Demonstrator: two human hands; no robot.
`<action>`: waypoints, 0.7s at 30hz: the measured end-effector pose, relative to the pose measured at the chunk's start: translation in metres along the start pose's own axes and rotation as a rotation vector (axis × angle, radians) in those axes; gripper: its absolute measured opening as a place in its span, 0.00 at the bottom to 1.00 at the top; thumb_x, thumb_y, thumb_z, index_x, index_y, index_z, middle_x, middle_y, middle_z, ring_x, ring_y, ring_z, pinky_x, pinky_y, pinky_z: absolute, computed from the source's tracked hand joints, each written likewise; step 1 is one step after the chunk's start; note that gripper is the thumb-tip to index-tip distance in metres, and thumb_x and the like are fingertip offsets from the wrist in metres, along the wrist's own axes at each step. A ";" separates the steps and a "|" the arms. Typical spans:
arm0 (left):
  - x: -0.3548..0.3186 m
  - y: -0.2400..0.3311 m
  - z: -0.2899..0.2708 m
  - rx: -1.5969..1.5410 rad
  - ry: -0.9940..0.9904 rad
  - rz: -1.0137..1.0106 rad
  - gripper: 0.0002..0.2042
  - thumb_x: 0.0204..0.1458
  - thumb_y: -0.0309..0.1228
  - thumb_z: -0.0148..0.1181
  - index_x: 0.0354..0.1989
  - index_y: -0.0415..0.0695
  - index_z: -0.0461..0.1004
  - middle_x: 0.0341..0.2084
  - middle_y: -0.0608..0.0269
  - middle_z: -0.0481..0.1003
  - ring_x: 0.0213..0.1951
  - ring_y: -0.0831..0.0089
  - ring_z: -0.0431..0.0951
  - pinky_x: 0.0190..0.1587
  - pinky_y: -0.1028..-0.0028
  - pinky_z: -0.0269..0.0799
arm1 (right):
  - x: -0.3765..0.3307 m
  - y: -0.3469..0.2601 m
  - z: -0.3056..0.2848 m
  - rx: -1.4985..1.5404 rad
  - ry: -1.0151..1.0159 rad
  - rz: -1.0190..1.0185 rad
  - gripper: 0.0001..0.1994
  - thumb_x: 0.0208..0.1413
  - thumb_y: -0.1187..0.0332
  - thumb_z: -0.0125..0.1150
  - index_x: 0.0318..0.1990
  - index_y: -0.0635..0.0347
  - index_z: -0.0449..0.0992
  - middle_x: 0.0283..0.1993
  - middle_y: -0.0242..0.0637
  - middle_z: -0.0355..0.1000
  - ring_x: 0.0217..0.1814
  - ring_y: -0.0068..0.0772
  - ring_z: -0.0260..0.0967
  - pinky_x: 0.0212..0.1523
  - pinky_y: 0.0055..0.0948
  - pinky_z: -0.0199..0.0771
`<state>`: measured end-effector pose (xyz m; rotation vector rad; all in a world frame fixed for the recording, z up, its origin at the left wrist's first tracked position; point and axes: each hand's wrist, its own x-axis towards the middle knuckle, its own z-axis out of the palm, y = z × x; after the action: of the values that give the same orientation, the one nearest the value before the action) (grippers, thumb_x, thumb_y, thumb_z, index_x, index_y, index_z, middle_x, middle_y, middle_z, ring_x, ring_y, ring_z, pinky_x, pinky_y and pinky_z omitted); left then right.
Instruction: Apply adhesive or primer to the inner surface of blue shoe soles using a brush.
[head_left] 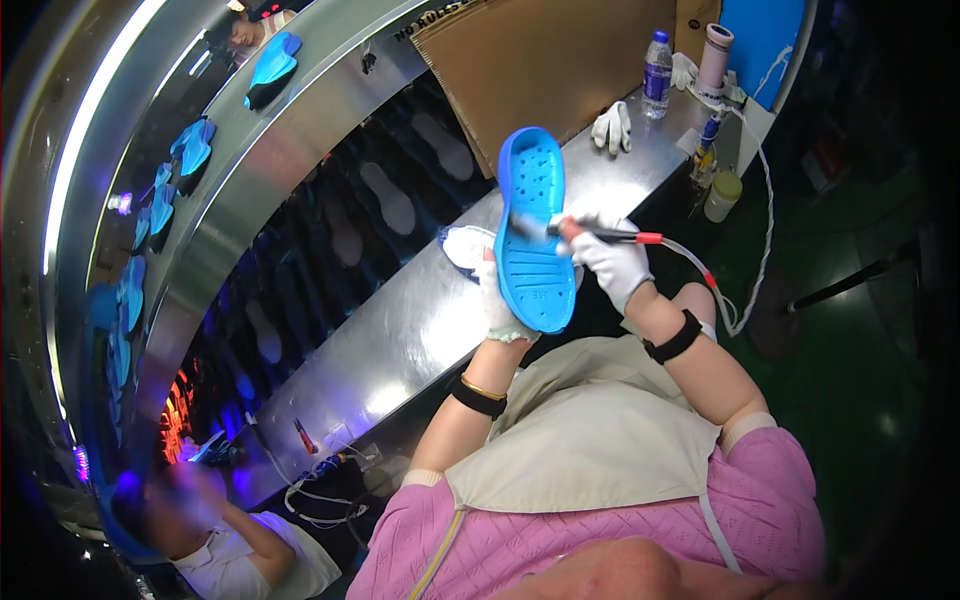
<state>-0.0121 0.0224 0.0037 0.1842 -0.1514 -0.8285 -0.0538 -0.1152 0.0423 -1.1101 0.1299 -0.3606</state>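
My left hand (pixel 497 300), in a white glove, is closed on the left edge of a bright blue shoe sole (pixel 538 288). The sole stands on end toward me, its holed, ridged face in view. In my gloved right hand (pixel 612 262) is a thin brush (pixel 562 230) with a black and red handle, fed by a pale tube (pixel 690 258). Its blurred tip lies over the middle of the sole, and I cannot tell whether it touches. Behind my left hand, a white, dark-rimmed thing (pixel 466 248) rests on the metal bench, partly hidden.
The metal bench (pixel 385 345) carries a white glove (pixel 612 128), a purple-labelled bottle (pixel 656 75) and a pink tumbler (pixel 714 62). A cardboard sheet (pixel 540 60) stands behind. Blue shoe parts (pixel 272 68) line the curved conveyor (pixel 335 45). Another person (pixel 255 550) sits at lower left.
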 end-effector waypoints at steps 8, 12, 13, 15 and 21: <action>-0.006 0.019 0.012 0.492 0.063 0.043 0.37 0.50 0.62 0.40 0.57 0.41 0.58 0.48 0.51 0.68 0.45 0.60 0.74 0.48 0.64 0.71 | 0.007 -0.019 -0.024 -0.222 0.017 -0.098 0.03 0.53 0.75 0.57 0.34 0.63 0.74 0.34 0.34 0.74 0.33 0.20 0.71 0.34 0.17 0.69; -0.004 0.027 0.009 0.601 0.024 0.022 0.37 0.50 0.62 0.41 0.56 0.40 0.59 0.45 0.50 0.71 0.43 0.60 0.75 0.46 0.65 0.72 | 0.022 -0.034 -0.020 -0.753 -0.260 -0.636 0.05 0.46 0.76 0.61 0.32 0.59 0.73 0.34 0.35 0.72 0.36 0.31 0.71 0.36 0.26 0.71; -0.002 0.029 0.006 0.649 0.047 0.100 0.36 0.51 0.62 0.42 0.56 0.40 0.60 0.43 0.50 0.72 0.42 0.61 0.75 0.45 0.65 0.72 | 0.019 -0.047 -0.017 -0.979 -0.376 -0.800 0.06 0.44 0.75 0.62 0.31 0.58 0.72 0.34 0.37 0.72 0.36 0.36 0.71 0.36 0.29 0.71; 0.004 0.032 0.010 0.696 0.051 0.181 0.36 0.51 0.61 0.42 0.55 0.39 0.61 0.41 0.50 0.73 0.41 0.62 0.76 0.45 0.65 0.72 | 0.010 -0.055 -0.023 -1.108 -0.503 -0.783 0.07 0.41 0.72 0.62 0.31 0.56 0.73 0.34 0.38 0.72 0.35 0.42 0.70 0.35 0.32 0.70; 0.036 0.072 0.092 0.714 -0.115 0.196 0.37 0.52 0.61 0.41 0.57 0.38 0.57 0.44 0.52 0.71 0.44 0.62 0.75 0.46 0.64 0.72 | -0.020 -0.086 -0.040 -0.855 -0.135 -0.735 0.10 0.40 0.78 0.66 0.32 0.60 0.74 0.29 0.39 0.71 0.31 0.33 0.70 0.33 0.26 0.69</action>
<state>0.0448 0.0337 0.1118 0.7810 -0.5643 -0.5607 -0.1028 -0.1765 0.1002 -2.0188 -0.2865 -0.9328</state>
